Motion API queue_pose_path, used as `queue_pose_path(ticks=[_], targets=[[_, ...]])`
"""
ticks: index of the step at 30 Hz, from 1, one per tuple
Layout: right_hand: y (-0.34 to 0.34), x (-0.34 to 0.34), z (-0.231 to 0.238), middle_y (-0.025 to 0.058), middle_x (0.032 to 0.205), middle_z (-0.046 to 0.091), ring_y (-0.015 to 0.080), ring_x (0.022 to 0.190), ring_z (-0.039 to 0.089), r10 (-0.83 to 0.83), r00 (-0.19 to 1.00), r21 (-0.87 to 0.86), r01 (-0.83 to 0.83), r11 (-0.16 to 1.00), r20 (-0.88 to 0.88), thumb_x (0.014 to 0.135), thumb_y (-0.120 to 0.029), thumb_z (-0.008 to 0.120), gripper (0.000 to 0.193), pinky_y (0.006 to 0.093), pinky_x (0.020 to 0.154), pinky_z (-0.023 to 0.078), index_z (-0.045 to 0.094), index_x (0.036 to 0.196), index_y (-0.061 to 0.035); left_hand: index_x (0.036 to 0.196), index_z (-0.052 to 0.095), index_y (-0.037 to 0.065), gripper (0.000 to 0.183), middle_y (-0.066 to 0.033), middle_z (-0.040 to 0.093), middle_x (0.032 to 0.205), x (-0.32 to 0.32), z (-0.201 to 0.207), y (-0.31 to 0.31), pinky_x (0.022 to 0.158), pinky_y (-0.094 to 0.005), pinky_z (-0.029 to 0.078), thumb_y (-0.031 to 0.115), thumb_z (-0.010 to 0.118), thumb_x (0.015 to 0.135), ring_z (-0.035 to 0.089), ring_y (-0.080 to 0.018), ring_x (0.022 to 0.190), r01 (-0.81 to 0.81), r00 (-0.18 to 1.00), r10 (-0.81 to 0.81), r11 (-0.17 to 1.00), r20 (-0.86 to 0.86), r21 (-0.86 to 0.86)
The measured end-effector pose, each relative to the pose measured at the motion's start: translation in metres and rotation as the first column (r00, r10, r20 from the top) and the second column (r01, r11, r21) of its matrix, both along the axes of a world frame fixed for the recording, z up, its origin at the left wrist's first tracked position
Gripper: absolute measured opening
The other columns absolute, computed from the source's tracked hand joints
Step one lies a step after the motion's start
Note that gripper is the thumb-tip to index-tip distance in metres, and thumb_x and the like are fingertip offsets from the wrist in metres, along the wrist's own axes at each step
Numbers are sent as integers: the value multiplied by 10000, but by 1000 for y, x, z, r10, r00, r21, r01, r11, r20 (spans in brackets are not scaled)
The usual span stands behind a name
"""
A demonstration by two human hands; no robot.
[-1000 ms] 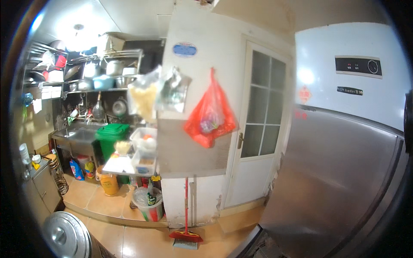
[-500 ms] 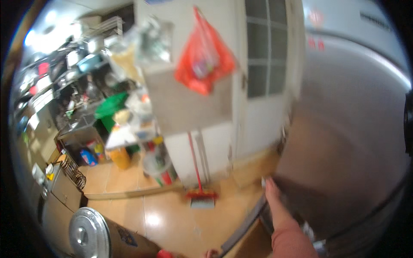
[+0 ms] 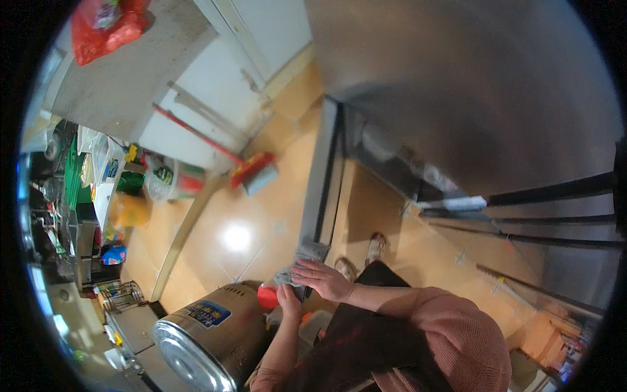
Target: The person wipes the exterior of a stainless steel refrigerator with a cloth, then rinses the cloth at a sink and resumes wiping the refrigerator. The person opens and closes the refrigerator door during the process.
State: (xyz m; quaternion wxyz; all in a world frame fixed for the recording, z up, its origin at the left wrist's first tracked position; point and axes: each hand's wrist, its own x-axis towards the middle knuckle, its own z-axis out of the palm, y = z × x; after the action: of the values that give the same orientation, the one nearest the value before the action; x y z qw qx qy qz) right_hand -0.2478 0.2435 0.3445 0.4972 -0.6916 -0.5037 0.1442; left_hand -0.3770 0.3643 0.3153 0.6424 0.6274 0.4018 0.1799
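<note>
1. Across the scene spreads a glossy orange-tan tiled floor [image 3: 287, 196].
2. On the far right towers a big brushed stainless-steel refrigerator [image 3: 470, 85].
3. A long, narrow, grey-and-black panel edge [image 3: 320, 176], apparently an opened lower door, runs from the refrigerator's far left side toward the near middle.
4. Near left, a tall tan-and-silver metal drum [image 3: 251, 320] leans in the view, its round shiny lid [image 3: 189, 356] toward the left.
5. Far left of the panel edge, a red-handled broom [image 3: 196, 132] stands by the white wall, with a grey dustpan [image 3: 261, 180] at its head.
6. Left of the broom sits a translucent plastic bin [image 3: 189, 178] with red and green patches.
7. At the far left hangs a red plastic bag [image 3: 108, 32].
8. Both bare hands are close together at the panel edge's near end. The right hand [image 3: 322, 277] lies across it, fingers stretched out; the left hand [image 3: 288, 300] is bent just nearer and to the left. How firmly either grips cannot be told.
9. Under and beside the fingers, a crumpled grey cloth [image 3: 312, 249] covers that near end.
10. Smallest, a round red object [image 3: 266, 296] shows just left of the left hand.
</note>
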Motion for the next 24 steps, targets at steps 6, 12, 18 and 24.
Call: queue_pose_path(ticks=[6, 12, 18, 24], targets=[[30, 164, -22, 111, 1250, 558, 265, 1213, 483, -353, 865, 172, 432, 885, -358, 878, -24, 490, 304, 385, 1032, 374, 613, 1146, -98, 929, 552, 6, 375, -93, 577, 1011, 0, -1, 0, 888, -324, 384, 312, 349, 1004, 514, -183, 938, 155, 988, -155, 988, 7, 16], [46, 255, -33, 130, 1263, 543, 300, 1212, 475, -687, 727, 195, 675, 712, -9, 832, 21, 492, 364, 402, 1002, 407, 613, 1141, -127, 945, 594, 11, 398, -63, 590, 947, 5, 1, -11, 847, -297, 399, 321, 350, 992, 521, -159, 886, 115, 992, -110, 988, -54, 103], [-23, -16, -41, 71, 1321, 497, 243, 1259, 434, -111, 942, 282, 205, 937, -316, 896, -103, 519, 289, 413, 1094, 313, 592, 1174, -120, 1119, 551, 13, 359, -98, 562, 1107, -12, -14, -19, 915, -336, 387, 286, 361, 984, 510, -193, 1016, 32, 998, -36, 995, -42, -93], [-21, 114, -13, 98, 1098, 598, 234, 1074, 545, -195, 867, 174, 303, 937, -458, 888, -93, 531, 166, 351, 918, 438, 636, 1014, -68, 1059, 562, 15, 386, -78, 556, 1035, -15, -25, -23, 902, -323, 382, 296, 305, 995, 505, -184, 976, 119, 991, -119, 993, -66, 4]])
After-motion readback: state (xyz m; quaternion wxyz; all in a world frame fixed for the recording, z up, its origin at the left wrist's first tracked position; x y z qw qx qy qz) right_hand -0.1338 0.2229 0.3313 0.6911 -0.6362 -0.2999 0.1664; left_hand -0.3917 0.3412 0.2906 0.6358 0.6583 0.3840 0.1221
